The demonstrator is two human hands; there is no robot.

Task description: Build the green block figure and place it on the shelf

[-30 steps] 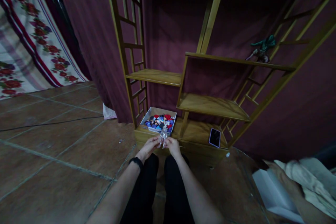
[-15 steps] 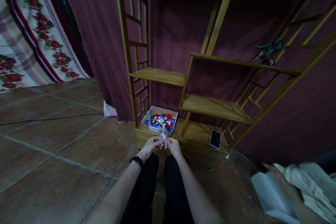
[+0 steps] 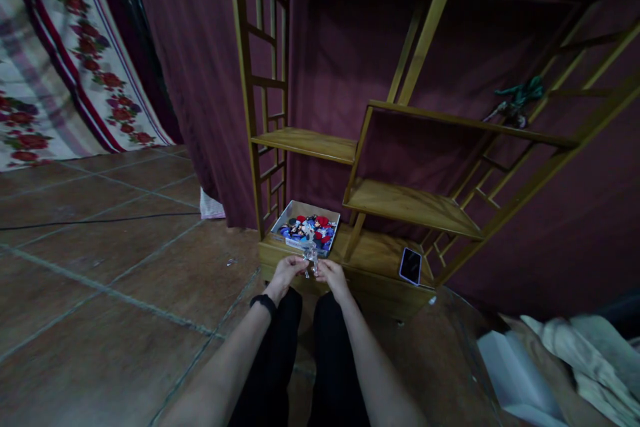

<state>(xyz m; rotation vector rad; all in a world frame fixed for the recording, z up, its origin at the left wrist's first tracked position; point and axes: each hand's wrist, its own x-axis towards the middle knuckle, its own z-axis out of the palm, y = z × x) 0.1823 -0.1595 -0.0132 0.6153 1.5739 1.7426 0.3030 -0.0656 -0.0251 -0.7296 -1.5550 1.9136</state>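
Both hands (image 3: 284, 274) (image 3: 333, 276) pinch a clear shiny item (image 3: 311, 253) between them.

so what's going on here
A person with a dark band on the left wrist is holding a small, clear, shiny piece between the fingers of the left hand and right hand; it's too small to tell exactly what it is. It is near the front edge of an open box full of colourful little items, on the bottom board of a wooden shelf unit. A phone lies farther right on that board.
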